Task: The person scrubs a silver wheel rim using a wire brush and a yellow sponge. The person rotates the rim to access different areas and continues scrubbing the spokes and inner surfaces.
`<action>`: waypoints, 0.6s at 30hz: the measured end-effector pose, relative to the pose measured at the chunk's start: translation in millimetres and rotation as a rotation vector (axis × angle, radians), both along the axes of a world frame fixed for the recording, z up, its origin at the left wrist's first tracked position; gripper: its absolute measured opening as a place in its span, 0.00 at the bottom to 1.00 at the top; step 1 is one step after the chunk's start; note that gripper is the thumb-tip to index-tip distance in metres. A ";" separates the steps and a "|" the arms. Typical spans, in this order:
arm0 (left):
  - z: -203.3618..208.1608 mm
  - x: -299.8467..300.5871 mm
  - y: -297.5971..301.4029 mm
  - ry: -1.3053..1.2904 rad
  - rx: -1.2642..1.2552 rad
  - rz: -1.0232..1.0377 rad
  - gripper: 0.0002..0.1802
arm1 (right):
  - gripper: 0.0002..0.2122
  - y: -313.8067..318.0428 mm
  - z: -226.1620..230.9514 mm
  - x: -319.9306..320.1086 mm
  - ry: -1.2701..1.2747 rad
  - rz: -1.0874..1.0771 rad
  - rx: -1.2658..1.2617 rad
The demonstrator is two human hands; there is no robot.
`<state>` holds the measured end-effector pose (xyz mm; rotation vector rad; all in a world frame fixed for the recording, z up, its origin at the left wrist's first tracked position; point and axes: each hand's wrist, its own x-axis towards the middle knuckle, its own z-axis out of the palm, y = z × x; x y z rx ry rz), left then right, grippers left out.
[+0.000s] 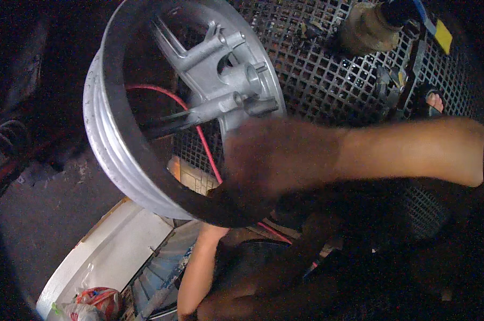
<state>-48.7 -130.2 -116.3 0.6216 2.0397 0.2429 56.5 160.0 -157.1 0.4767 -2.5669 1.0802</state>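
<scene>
A silver cast wheel rim [207, 56] with thick spokes and a hub stands tilted in front of me at upper left. My right hand [274, 155], dark and smeared by motion, overlaps the wheel's lower right side. Its forearm reaches in from the right; the fingers cannot be made out. From the lower edge comes my left forearm, and only the wrist end of my left hand [215, 232] shows at the rim's bottom edge. The rim hides its fingers.
Behind the wheel lies a black mesh grate [311, 88], with a tan cylinder [370, 32] and a yellow tag [443, 36] beyond. A red hose [206, 147] passes behind the rim. Lower left are a white panel [127, 230] and a red bag [100, 300]. Someone's toes [436, 100] show far right.
</scene>
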 end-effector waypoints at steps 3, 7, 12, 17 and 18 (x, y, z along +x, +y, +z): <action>-7.5 -25.6 -30.5 -0.369 0.146 0.227 0.32 | 0.07 24.8 -10.5 10.4 0.341 -0.163 0.296; 24.9 -42.4 18.0 -0.994 0.423 0.964 0.30 | 0.08 59.7 -28.8 37.5 0.241 -0.217 -0.083; 32.0 -22.8 95.0 -0.746 0.306 0.728 0.27 | 0.10 67.5 -34.2 44.8 0.267 -0.260 -0.347; 44.5 -31.2 131.2 -0.554 0.115 0.590 0.26 | 0.10 60.2 -44.6 43.4 0.144 -0.226 -0.364; 41.6 -38.7 135.3 -0.655 0.090 0.615 0.26 | 0.09 61.1 -46.4 44.7 0.127 -0.227 -0.344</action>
